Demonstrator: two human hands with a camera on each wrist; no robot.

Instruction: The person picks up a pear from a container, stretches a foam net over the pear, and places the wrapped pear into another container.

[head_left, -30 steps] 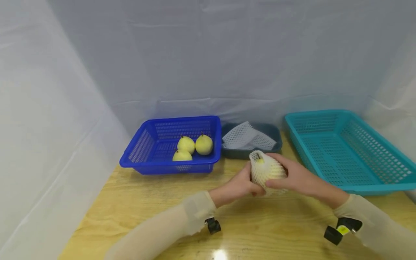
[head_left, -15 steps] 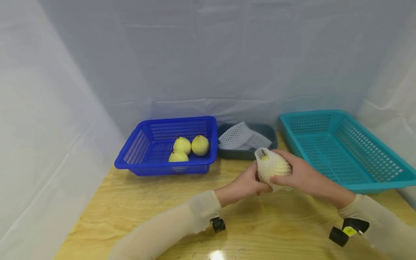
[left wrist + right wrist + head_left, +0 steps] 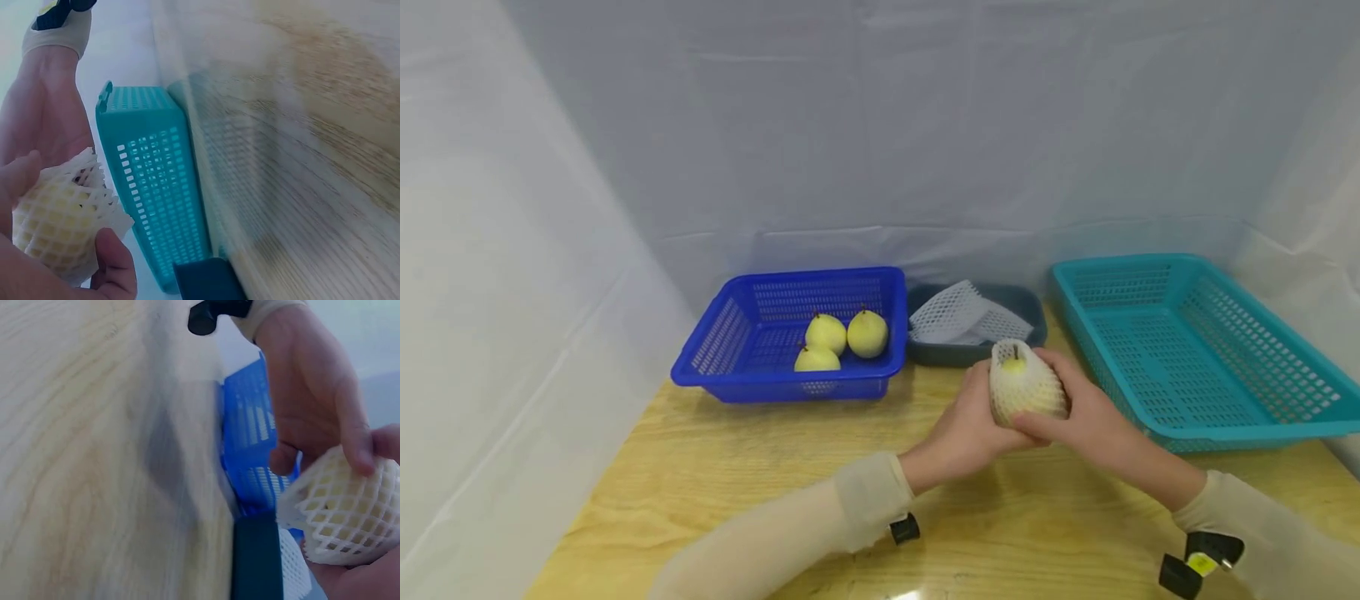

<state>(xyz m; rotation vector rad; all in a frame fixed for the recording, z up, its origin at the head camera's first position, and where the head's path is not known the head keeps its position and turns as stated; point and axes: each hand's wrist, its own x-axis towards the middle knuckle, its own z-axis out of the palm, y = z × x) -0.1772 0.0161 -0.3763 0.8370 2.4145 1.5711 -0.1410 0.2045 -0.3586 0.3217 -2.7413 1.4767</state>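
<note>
A pale yellow pear [image 3: 1015,365] sits inside a white foam net sleeve [image 3: 1028,396], its stem showing through the opening at the top. My left hand [image 3: 964,427] grips the netted pear from the left, and my right hand [image 3: 1093,417] holds it from the right. Both thumbs come close together at the near side. In the left wrist view the netting [image 3: 59,225] stretches over the fruit, with curled left fingers [image 3: 115,262] beside it. The right wrist view shows the net's loose lower end [image 3: 297,503] extending past the pear.
A blue basket [image 3: 790,387] with several bare pears [image 3: 867,335] stands at the left. Behind the hands is a dark tray [image 3: 951,357] with white foam nets [image 3: 951,312]. A teal basket [image 3: 1210,367] stands at the right on the wooden table [image 3: 737,450].
The netted pear has turned more upright, and its stem is plainer in the net's opening. My left hand has shifted its grip, bringing its thumb against the right one.
</note>
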